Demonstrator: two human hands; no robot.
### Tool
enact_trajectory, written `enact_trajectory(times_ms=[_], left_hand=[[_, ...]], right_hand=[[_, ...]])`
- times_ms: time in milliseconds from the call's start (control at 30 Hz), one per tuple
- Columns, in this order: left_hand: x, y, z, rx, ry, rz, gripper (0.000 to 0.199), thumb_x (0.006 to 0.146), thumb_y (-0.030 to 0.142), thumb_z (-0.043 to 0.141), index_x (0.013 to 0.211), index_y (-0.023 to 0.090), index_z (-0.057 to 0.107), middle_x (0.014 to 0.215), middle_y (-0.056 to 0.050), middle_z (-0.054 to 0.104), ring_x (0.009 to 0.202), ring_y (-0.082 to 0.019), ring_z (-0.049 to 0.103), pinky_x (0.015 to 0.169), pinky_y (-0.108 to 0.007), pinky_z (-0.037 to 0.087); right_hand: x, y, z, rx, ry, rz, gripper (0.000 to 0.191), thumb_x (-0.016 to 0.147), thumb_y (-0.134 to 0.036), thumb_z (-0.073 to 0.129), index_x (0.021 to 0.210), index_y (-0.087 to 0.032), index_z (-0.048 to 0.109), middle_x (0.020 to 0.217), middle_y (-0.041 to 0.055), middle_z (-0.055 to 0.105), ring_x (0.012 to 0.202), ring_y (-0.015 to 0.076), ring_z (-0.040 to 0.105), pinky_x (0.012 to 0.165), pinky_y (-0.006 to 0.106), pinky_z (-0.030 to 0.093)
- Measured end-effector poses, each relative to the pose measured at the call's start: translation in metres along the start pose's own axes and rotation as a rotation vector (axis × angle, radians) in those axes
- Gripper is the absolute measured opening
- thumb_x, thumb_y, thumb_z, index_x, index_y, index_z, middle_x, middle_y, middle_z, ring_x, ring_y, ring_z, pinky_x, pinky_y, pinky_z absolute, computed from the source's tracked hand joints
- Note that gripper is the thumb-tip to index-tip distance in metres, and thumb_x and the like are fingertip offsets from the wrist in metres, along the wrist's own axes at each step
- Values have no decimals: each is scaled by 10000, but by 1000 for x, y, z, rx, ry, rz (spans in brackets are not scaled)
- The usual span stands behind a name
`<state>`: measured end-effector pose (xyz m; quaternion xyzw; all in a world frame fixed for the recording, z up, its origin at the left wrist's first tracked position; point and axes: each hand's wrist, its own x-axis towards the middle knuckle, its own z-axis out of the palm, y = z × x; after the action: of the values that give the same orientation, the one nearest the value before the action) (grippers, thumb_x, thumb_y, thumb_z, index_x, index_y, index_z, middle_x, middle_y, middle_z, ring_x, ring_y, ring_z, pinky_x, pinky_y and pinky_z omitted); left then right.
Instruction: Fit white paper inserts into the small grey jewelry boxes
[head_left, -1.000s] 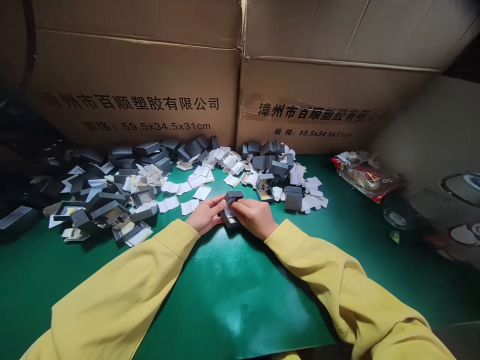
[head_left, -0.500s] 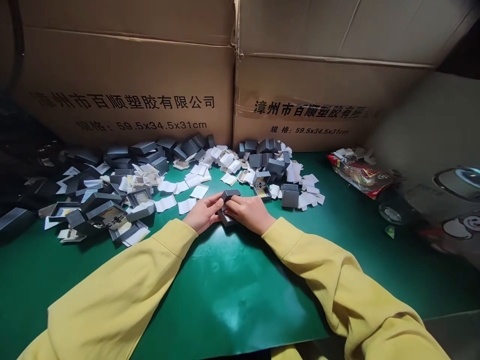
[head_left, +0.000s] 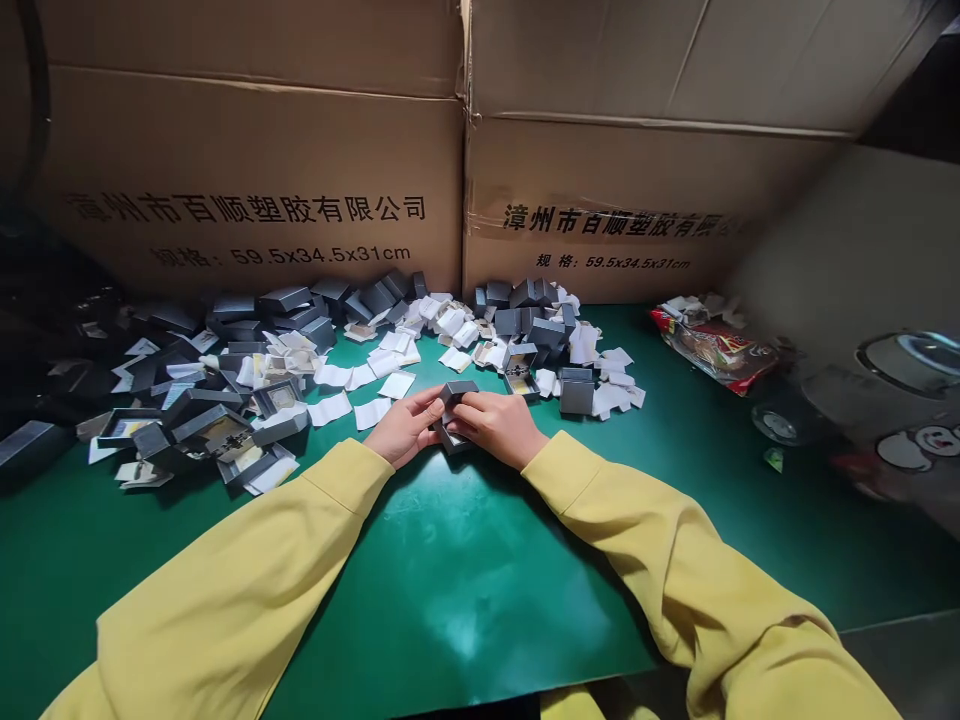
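Between my hands, over the green tabletop (head_left: 480,560), is a small dark grey hinged box (head_left: 459,387) with its lid raised. My left hand (head_left: 405,428) is closed round the box's left side, thumb along its edge. My right hand (head_left: 504,428) has its fingers bent into the opening from the right; what they touch inside is hidden. Behind the hands lie folded white paper slips (head_left: 371,413) and an opened grey box (head_left: 519,372).
Grey boxes and papers pile up at left (head_left: 214,430) and at back right (head_left: 547,335). Two cardboard cartons (head_left: 255,150) stand along the back. To the right are a red snack bag (head_left: 712,350), a green scrap (head_left: 774,459) and a clear container (head_left: 900,400).
The view has shifted very slightly. Both hands keep their place on the box, with no clear movement of the box or fingers.
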<state>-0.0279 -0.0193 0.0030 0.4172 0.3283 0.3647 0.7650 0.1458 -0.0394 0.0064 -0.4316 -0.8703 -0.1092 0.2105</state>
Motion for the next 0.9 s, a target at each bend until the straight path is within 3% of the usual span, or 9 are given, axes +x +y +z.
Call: enact_trajectory(times_ms=[433, 733, 900], left_hand=[[-1, 2, 2, 29, 11, -5, 461, 725, 316, 676, 1168, 226, 583, 967, -73, 644, 793, -151, 593, 717, -318, 509], [0, 1, 2, 23, 30, -10, 443, 730, 316, 673, 1154, 220, 590, 1049, -82, 627, 827, -160, 589, 740, -336, 513], [0, 1, 2, 38, 36, -14, 452, 729, 322, 672, 1162, 221, 585, 1020, -83, 631, 811, -154, 584, 708, -319, 514]], right_hand=[[4, 6, -6, 45, -101, -14, 313, 919, -371, 396, 827, -210, 649, 808, 9, 654, 698, 100, 538, 509, 266, 192], [10, 11, -23, 103, -208, -4, 257, 900, -348, 422, 912, -252, 660, 891, -1, 658, 659, 95, 543, 496, 258, 179], [7, 8, -15, 76, -193, 35, 301, 904, -373, 404, 828, -234, 661, 827, 2, 656, 642, 95, 536, 496, 261, 160]])
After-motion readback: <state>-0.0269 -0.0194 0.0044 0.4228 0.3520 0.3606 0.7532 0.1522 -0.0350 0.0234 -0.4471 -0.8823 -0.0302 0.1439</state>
